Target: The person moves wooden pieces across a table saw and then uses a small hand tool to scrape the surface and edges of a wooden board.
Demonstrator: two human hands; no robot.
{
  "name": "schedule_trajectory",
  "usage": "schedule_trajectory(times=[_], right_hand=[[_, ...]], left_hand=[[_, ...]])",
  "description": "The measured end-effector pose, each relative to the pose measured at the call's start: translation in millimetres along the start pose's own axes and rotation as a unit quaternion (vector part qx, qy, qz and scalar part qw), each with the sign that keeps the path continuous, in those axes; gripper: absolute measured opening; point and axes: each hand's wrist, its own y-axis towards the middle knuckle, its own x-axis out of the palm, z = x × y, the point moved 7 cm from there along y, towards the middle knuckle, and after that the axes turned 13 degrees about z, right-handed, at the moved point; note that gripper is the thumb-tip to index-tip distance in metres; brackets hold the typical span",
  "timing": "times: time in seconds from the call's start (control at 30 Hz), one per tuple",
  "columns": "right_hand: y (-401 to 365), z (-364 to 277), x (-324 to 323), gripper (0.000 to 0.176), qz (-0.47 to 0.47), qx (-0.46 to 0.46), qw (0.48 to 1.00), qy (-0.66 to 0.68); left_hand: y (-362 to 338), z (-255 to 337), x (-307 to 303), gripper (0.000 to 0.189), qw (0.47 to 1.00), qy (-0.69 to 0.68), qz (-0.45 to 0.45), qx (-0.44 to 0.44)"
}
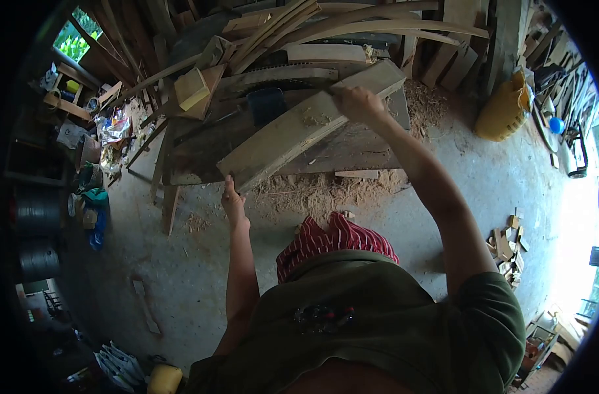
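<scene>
A thick wooden beam (pixel 286 134) lies slantwise across the workbench (pixel 201 164), its near end jutting toward me at the lower left. My left hand (pixel 232 200) grips the corner of that near end, thumb up on the wood and the other fingers partly hidden. Over the far half of the beam, my right hand (pixel 360 105) is closed, with a small dark thing at its fingers that is too blurred to name. A little heap of shavings (pixel 316 118) sits on the beam's upper face. Behind the beam stands a dark block-like object (pixel 265 105).
Long curved wooden strips (pixel 378 27) are piled at the back of the bench. Wood shavings (pixel 299 197) cover the floor at its front edge. A yellow sack (pixel 506 108) stands at the right, and offcuts (pixel 510 249) lie on the floor below it.
</scene>
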Motion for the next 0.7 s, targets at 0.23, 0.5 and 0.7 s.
schedule_trajectory(times=[0.23, 0.5, 0.7], right_hand=[[-5, -36, 2, 0.039, -0.049, -0.042, 0.991, 0.115], [-6, -45, 22, 0.042, -0.110, -0.027, 0.990, 0.079], [-16, 29, 20, 0.038, 0.036, 0.070, 0.994, 0.081]], left_hand=[[5, -8, -4, 0.082, 1.000, -0.005, 0.010, -0.002], [0, -6, -1, 0.083, 1.000, -0.001, 0.013, -0.016], [-7, 1, -1, 0.086, 1.000, -0.012, 0.010, -0.002]])
